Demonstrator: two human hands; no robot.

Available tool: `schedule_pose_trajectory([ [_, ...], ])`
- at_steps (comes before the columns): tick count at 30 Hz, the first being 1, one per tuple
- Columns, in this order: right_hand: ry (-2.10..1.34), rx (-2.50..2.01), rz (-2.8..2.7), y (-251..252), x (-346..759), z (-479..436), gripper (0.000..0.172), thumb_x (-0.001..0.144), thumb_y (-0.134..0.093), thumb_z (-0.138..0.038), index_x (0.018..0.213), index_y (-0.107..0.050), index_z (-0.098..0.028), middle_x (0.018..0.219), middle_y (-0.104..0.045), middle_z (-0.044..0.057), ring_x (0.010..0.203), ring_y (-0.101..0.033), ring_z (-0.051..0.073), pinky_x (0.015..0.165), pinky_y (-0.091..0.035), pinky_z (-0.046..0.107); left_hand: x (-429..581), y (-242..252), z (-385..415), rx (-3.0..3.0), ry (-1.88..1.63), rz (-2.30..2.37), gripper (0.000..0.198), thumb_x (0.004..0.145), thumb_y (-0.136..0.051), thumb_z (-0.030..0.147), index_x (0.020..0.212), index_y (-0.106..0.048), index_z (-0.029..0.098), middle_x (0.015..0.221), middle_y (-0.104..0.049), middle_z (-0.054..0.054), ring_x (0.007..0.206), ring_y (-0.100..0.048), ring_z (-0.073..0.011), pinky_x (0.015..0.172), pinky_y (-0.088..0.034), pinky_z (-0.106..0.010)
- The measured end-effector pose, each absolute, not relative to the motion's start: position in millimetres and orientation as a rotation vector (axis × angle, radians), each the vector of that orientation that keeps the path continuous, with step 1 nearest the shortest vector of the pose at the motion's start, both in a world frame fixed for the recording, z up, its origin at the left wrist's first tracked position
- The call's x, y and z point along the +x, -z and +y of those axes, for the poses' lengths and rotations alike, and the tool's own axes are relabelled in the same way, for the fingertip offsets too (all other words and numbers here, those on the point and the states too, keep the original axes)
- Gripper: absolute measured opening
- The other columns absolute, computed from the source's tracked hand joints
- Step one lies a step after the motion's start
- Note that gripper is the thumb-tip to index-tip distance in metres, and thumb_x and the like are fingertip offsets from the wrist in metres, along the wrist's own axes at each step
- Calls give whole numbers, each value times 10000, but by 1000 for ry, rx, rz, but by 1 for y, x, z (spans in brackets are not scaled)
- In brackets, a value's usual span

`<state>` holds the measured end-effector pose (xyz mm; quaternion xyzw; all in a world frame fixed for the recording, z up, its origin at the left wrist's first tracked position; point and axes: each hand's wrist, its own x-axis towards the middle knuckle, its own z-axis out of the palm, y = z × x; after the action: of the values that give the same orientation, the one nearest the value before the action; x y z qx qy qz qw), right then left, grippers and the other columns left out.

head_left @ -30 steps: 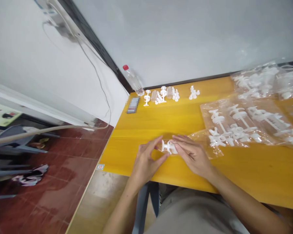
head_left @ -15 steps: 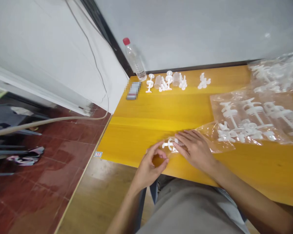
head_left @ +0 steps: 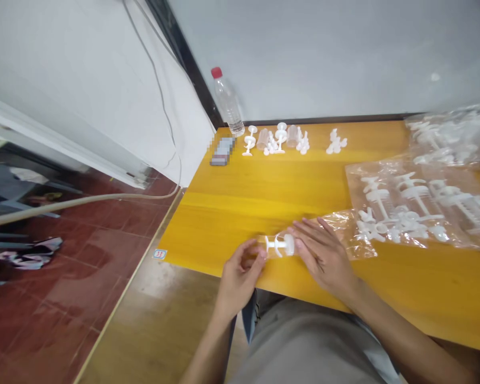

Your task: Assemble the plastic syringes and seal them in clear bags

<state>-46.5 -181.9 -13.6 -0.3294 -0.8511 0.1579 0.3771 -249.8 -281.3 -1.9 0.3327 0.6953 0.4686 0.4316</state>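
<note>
A white plastic plunger piece [head_left: 278, 245] with a round cap lies near the table's front edge, inside the left end of a clear plastic bag [head_left: 346, 221]. My left hand [head_left: 242, 274] is closed, its thumb and fingers pinching the bag's end just left of the plunger piece. Flat across the bag, fingers stretched out, rests my right hand [head_left: 324, 258] beside the cap. It covers whatever lies beneath the palm.
Filled clear bags of white plunger parts [head_left: 418, 197] lie to the right, with another bag [head_left: 452, 133] behind. Along the back edge stand loose white parts [head_left: 280, 137], clear cups [head_left: 263, 139], a phone [head_left: 223, 151] and a red-capped water bottle [head_left: 229, 104].
The plunger piece shows more fully between my hands, its cap now uncovered. My left hand has shifted slightly left and closed on the bag's end; my right hand has moved a little right.
</note>
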Motion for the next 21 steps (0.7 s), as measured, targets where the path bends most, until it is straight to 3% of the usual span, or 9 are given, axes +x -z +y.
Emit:
schedule_pose_trajectory([
  [2, -453, -799, -2099, 10, -48, -182, 372, 994, -572, -134, 1337, -667, -242, 1354, -699, 56, 1314, -626, 232, 1196, -383, 499, -248, -14, -274, 831, -1247, 1655, 495, 835, -782, 504, 1179, -655, 172, 948, -744, -58, 701, -722, -156, 636, -602, -267],
  [6, -527, -712, -1923, -5, -51, -181, 508, 984, -556, -95, 1455, -585, -281, 1446, -632, 71, 1365, -585, 225, 1205, -391, 509, -240, -75, -246, 1191, -1430, 1679, 274, 887, -762, 385, 1057, -725, 173, 865, -751, -32, 740, -712, -131, 730, -601, -237],
  [10, -609, -635, -1706, -32, -54, -175, 509, 997, -538, -104, 1464, -587, -301, 1473, -610, 53, 1369, -581, 207, 1187, -449, 453, -234, -134, -218, 1566, -1469, 1628, 201, 900, -759, 306, 1061, -749, 187, 874, -761, -35, 776, -719, -132, 770, -593, -229],
  [12, -702, -651, -1586, -46, -56, -168, 428, 1028, -517, -156, 1422, -631, -278, 1436, -640, 51, 1341, -606, 193, 1165, -481, 404, -234, -138, -212, 1564, -1579, 1469, 300, 922, -730, 349, 1189, -710, 213, 969, -768, -56, 876, -739, -163, 843, -603, -276],
  [14, -842, -715, -1452, -56, -59, -160, 365, 1061, -489, -243, 1378, -669, -252, 1397, -669, 57, 1329, -616, 194, 1150, -498, 383, -231, -118, -213, 1460, -1667, 1288, 544, 911, -727, 430, 1406, -569, 266, 1221, -732, -106, 1113, -717, -237, 960, -594, -379],
  [16, -972, -768, -1323, -63, -65, -153, 371, 1077, -465, -336, 1370, -676, -248, 1407, -660, 58, 1350, -598, 203, 1162, -487, 394, -222, -80, -216, 1345, -1603, 1282, 927, 784, -848, 442, 1561, -356, 325, 1516, -554, -146, 1360, -582, -306, 1071, -539, -455],
  [18, -1037, -765, -1241, -66, -75, -149, 402, 1081, -446, -400, 1389, -663, -260, 1456, -622, 57, 1377, -574, 211, 1188, -459, 412, -205, -41, -216, 1242, -1443, 1428, 1181, 673, -932, 346, 1612, -217, 336, 1645, -385, -170, 1455, -485, -336, 1138, -478, -472],
  [21, -993, -724, -1243, -67, -91, -147, 424, 1082, -424, -425, 1393, -663, -262, 1502, -580, 62, 1424, -524, 217, 1216, -420, 418, -178, -8, -200, 1251, -1376, 1338, 1064, 687, -910, 303, 1575, -326, 265, 1578, -485, -175, 1418, -526, -327, 1181, -430, -451],
])
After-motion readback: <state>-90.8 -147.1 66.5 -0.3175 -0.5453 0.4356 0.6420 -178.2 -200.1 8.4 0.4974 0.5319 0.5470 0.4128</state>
